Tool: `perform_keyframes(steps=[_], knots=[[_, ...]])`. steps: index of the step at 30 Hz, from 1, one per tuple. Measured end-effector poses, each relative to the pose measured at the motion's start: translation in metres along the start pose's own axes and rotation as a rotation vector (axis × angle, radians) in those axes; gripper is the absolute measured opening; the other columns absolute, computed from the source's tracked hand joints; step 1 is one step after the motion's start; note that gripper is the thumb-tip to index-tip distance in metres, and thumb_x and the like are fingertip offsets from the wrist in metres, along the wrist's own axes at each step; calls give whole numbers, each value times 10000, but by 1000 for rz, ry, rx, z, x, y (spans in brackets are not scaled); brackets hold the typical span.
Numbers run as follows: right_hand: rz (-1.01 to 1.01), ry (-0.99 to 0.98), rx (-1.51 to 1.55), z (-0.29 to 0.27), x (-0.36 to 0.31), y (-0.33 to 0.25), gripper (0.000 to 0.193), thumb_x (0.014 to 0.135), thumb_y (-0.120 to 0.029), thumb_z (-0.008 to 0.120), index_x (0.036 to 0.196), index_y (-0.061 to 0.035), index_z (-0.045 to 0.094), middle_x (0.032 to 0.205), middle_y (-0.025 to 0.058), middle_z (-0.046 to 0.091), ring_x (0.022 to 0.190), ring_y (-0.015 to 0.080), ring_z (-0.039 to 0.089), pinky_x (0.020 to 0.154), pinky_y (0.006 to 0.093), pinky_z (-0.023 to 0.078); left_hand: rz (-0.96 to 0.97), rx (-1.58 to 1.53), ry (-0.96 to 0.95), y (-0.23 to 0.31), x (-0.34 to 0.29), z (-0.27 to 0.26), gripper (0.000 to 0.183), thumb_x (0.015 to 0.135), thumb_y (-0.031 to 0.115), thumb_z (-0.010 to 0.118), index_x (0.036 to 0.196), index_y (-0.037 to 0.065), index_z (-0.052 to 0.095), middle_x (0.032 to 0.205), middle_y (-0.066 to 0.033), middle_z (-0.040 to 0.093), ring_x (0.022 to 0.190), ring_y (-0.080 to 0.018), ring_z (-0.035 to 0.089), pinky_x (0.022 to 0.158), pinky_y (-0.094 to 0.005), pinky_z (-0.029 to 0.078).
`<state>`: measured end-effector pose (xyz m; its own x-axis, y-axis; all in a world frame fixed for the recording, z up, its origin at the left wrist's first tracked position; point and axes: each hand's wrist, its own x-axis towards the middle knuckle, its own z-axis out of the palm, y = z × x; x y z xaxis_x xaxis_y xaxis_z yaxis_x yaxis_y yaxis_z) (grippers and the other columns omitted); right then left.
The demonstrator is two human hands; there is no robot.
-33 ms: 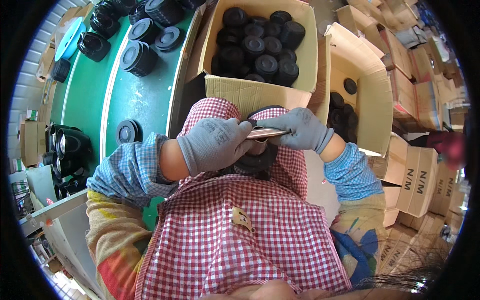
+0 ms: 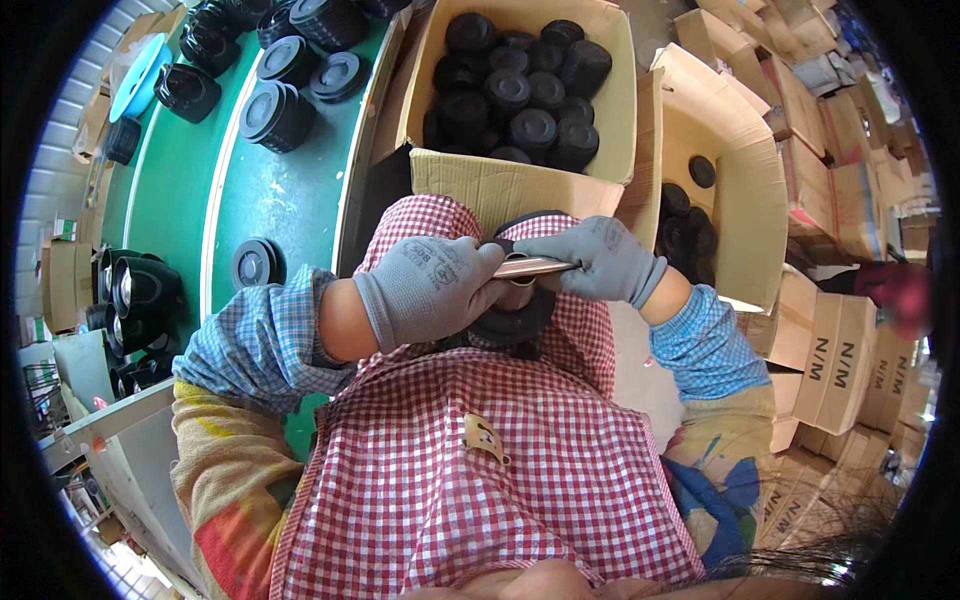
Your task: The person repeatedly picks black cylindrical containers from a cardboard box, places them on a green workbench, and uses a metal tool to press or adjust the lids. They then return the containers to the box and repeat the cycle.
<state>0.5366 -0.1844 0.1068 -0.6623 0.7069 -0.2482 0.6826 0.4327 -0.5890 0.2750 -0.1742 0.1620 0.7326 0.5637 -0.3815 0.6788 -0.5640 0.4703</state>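
Observation:
Both my hands wear grey gloves and meet above my lap. My left hand [image 2: 432, 288] is closed on the left end of a thin flat piece with a pale, brown-striped edge [image 2: 535, 266]. My right hand [image 2: 596, 262] grips the same piece from the right, thumb along its top. Just below, between my knees, sits a round black part [image 2: 512, 322] with a wide rim. A greyish cylindrical bit shows between it and the flat piece. My fingers hide much of both, so I cannot tell whether they touch.
Ahead stands an open cardboard box [image 2: 520, 168] of round black parts, with another box [image 2: 735, 150] to its right. On the green table [image 2: 290, 195] at left lie stacked black discs [image 2: 274, 115] and glossy black housings [image 2: 143, 290]. Closed cartons [image 2: 835, 360] are piled at right.

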Motion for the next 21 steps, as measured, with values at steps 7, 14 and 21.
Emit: perform_keyframes(steps=[7,14,21], knots=[[-41,-318,17,-20,9,2,633,895,-542,646,1453,-261,540,1096,186,703,939,360,695,851,457,541,100,-151,-75,-14,12,-1,359,1036,334,516,976,9,655,797,-203,680,751,-359,698,727,-467,546],[-296,169,-45,27,9,35,940,875,-731,535,1616,-209,286,1667,174,221,1544,388,173,1239,558,85,228,-296,-22,-50,45,12,249,976,272,578,923,45,664,738,-176,652,687,-357,678,641,-445,536],[-383,99,280,29,38,-45,941,950,-741,383,1623,-106,211,1669,210,187,1534,400,204,1242,569,71,123,-306,-86,-93,138,4,352,974,340,551,1113,79,741,939,-165,740,890,-305,725,842,-410,564]])
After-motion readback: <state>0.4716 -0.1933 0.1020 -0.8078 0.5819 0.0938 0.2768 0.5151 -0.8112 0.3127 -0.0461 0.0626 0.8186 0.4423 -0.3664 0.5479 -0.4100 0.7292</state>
